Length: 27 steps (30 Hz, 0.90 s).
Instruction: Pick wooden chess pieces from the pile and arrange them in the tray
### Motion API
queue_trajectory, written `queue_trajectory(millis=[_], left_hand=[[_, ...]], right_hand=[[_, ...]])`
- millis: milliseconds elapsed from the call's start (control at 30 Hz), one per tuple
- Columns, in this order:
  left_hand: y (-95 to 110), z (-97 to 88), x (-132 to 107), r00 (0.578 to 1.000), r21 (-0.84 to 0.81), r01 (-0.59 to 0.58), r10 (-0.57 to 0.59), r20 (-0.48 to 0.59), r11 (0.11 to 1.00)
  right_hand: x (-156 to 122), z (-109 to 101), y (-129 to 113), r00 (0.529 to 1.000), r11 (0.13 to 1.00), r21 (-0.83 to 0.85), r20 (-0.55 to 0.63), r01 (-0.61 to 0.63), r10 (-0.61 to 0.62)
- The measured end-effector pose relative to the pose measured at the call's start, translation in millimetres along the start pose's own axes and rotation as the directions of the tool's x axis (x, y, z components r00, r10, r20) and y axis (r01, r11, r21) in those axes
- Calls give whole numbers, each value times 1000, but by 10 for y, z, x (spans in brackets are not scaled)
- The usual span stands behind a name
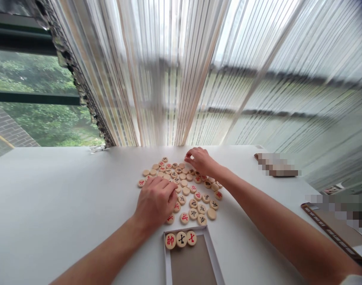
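Head cam: loose xiangqi pieces [184, 183] sprawled out, left hand [157, 196] palm-down over the left side, right hand [201, 160] curled at the far edge; can't tell if either's pinching one. Open box [192, 265] nearby has three more pieces [181, 239] lined up, white table [65, 198] underneath.

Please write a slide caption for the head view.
Left hand and right hand at scattered discs; three more sit in a box.

Xiangqi pieces [184, 217] cluttering the table [80, 186]
Left hand [157, 198] covering some, right hand [202, 161] lurking farther back, three sitting in a tray [192, 261]
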<state>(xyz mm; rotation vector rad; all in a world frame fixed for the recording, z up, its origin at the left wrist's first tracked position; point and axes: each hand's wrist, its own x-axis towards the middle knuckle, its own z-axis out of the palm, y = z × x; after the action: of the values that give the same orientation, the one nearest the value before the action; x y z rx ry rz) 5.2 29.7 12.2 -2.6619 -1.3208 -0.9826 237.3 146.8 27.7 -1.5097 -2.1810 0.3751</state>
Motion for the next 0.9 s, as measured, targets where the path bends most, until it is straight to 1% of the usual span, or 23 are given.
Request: queue_trajectory(millis=[67,133,200,267,367,433,533,600,700,800,900], left_hand=[[-3,5,2,1000,-37,20,-20,3,999],[-5,9,3,999,-92,49,-49,4,995],[6,4,5,996,-166,84,-84,4,983],[43,-17,8,993,-263,117,-119,8,958],[146,-94,21,984,-427,171,-173,35,888],[230,-174,35,975,-523,217,-208,76,824],[330,-318,54,958,-627,286,-236,165,724],[365,-413,50,945,-668,326,-251,210,669],[383,-517,2,923,-706,382,-286,257,596],[406,-547,-90,896,-738,440,-313,316,512],[446,-509,-186,875,-770,473,-331,354,427]], right_hand=[[-192,-82,-30,999,993,117,-46,-13,19],[-458,-157,-81,997,965,262,-64,-25,43],[-759,-198,-164,998,911,411,-29,-37,54],[-1041,-192,-276,999,846,531,24,-52,46],[-1320,-114,-458,998,751,657,61,-63,30],[-1382,-50,-563,999,691,721,49,-51,23],[-1354,19,-688,999,578,815,46,-37,0],[-1318,47,-753,999,490,871,52,-40,-11],[-1319,78,-834,998,374,926,59,-56,4],[-1395,110,-895,996,296,952,76,-83,36],[-1486,137,-925,994,253,963,82,-97,69]])
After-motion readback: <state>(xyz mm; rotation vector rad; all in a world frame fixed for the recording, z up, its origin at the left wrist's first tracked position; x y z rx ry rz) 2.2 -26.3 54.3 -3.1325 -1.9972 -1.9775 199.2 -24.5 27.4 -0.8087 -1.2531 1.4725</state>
